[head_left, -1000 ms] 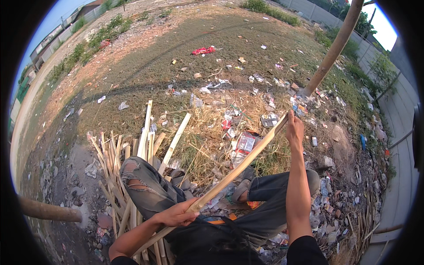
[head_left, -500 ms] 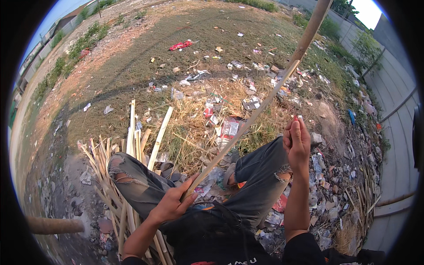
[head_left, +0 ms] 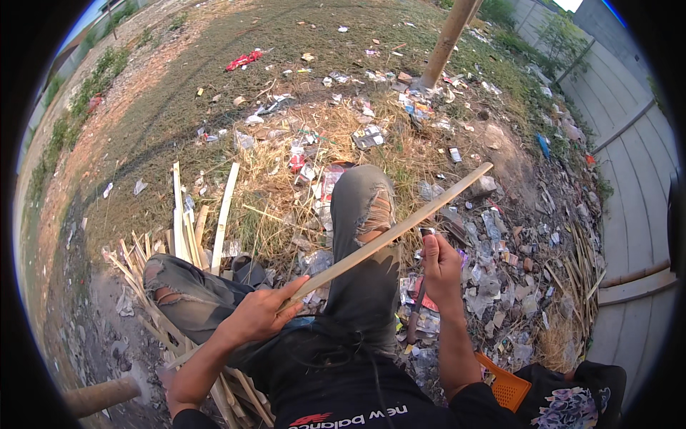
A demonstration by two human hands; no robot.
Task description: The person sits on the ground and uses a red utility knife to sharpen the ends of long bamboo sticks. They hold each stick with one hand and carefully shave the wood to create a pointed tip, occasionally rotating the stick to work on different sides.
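Observation:
My left hand (head_left: 259,314) is closed around the lower end of a long, pale bamboo strip (head_left: 400,232). The strip slants up to the right, across my raised right knee in torn jeans (head_left: 364,207). Just below the strip, my right hand (head_left: 441,266) is closed on a slim, dark, long tool (head_left: 417,309). Part of the tool hangs below the fist and a short dark end shows above the fingers; which kind of tool it is cannot be made out. The right hand appears apart from the strip.
Several bamboo strips (head_left: 226,214) lie heaped by my left leg. Litter (head_left: 493,286) and dry grass (head_left: 321,143) cover the ground. A post (head_left: 446,46) stands ahead, another pole (head_left: 103,395) at lower left. An orange plastic basket (head_left: 506,386) and dark cloth (head_left: 572,400) lie right, near a panel wall (head_left: 632,179).
My right hand has come down and left, toward the strip. The strip has tilted lower to the right. My right knee has risen, and the basket has come into view.

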